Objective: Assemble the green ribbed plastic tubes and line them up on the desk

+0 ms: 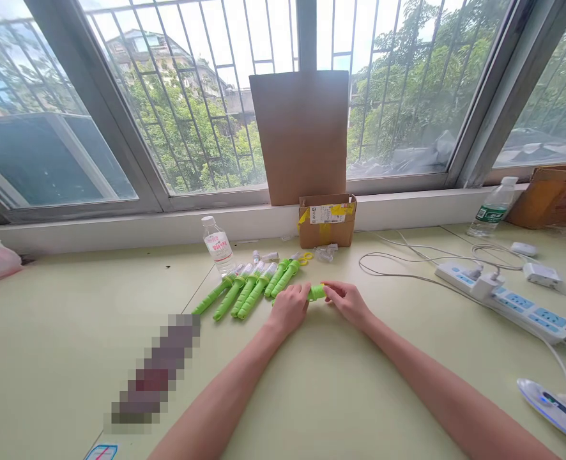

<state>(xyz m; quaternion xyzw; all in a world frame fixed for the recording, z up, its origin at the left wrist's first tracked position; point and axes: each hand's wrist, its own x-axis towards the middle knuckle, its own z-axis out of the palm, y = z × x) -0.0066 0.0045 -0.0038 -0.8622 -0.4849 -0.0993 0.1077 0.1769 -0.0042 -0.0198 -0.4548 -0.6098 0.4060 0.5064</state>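
Observation:
My left hand (290,308) is closed around a green plastic stick (316,292), whose ribbed end shows to the right of the fingers. At that end, the fingertips of my right hand (349,303) pinch it, next to a bit of yellow; what exactly they hold there is partly hidden. Several similar green sticks (255,299) with spiral grooves lie side by side just left of my hands, some with clear tips. Beyond them are yellow rings (305,258) and small clear plastic pieces (325,253).
A water bottle (218,246) stands behind the sticks. A small cardboard box (327,223) sits by the window, a cardboard sheet (302,137) upright behind it. On the right are a power strip (517,305), cables, a white device (554,409) and another bottle (492,207). A pixelated patch covers something at left.

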